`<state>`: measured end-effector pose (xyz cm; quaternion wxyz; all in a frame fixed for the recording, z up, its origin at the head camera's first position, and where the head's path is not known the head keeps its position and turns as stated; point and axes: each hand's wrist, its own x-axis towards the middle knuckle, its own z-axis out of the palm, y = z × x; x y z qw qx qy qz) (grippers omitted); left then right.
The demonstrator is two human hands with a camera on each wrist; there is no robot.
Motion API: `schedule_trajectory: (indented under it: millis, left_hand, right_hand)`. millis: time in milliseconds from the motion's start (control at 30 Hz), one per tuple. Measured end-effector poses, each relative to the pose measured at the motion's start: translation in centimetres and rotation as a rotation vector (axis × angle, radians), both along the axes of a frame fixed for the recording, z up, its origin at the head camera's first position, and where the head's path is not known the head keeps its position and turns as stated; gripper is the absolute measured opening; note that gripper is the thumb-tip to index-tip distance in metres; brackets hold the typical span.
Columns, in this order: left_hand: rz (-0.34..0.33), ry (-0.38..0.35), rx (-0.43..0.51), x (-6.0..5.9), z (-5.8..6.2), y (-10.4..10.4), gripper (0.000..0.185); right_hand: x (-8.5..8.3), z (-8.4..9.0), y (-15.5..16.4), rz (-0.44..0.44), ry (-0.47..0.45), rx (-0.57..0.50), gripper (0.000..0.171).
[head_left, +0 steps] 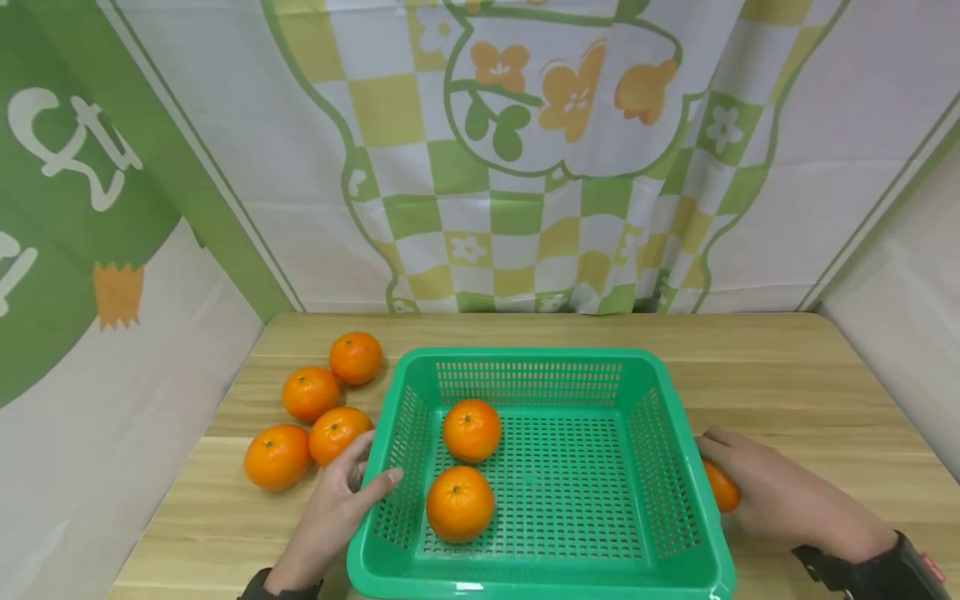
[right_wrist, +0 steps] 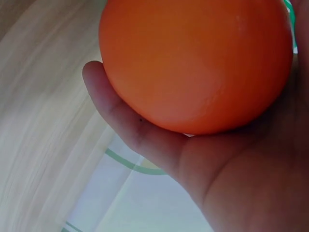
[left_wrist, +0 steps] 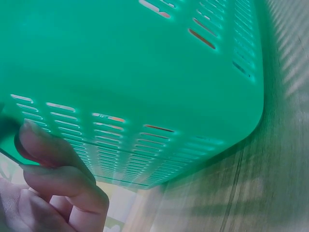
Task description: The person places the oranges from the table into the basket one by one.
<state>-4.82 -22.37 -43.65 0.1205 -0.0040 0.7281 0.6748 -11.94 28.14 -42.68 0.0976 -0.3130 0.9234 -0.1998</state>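
Observation:
A green plastic basket (head_left: 525, 354) with slotted sides stands on the table, two oranges (head_left: 472, 431) lying in its left half. My left hand (head_left: 330, 504) grips the basket's left rim, thumb over the edge and fingers curled against the outer wall, as the left wrist view also shows. Just outside the right wall, my right hand (head_left: 776, 496) holds another orange (right_wrist: 195, 67). In the right wrist view the thumb and palm wrap around this fruit, and in the head view the basket's edge partly hides it.
Several more oranges (head_left: 277, 457) lie grouped on the wooden table (head_left: 810, 375) left of the basket, close to my left hand. A patterned curtain (head_left: 525, 208) hangs behind the table's far edge, with pale panels at both sides.

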Motion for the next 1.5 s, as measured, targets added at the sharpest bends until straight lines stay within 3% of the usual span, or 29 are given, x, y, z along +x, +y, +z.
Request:
schedule_trajectory:
  millis: [333,567,833,1500]
  left_hand:
    - [-0.026,0.015,0.020,0.0,0.0,0.0,0.062]
    - [-0.021,0.009,0.021,0.0,0.0,0.0,0.062]
    - [-0.013,0.006,0.022,0.0,0.1,0.1,0.061]
    - [-0.013,-0.028,0.038,0.1,0.2,0.1,0.063]
  right_hand:
    - [-0.1,0.2,0.2,0.023,0.008,-0.016,0.058]
    - [-0.2,1.1,0.4,-0.016,0.083,0.018,0.063]
    - [0.1,2.0,0.4,-0.057,0.081,0.052,0.070]
    - [1.1,3.0,1.0,-0.118,0.190,0.086,0.078]
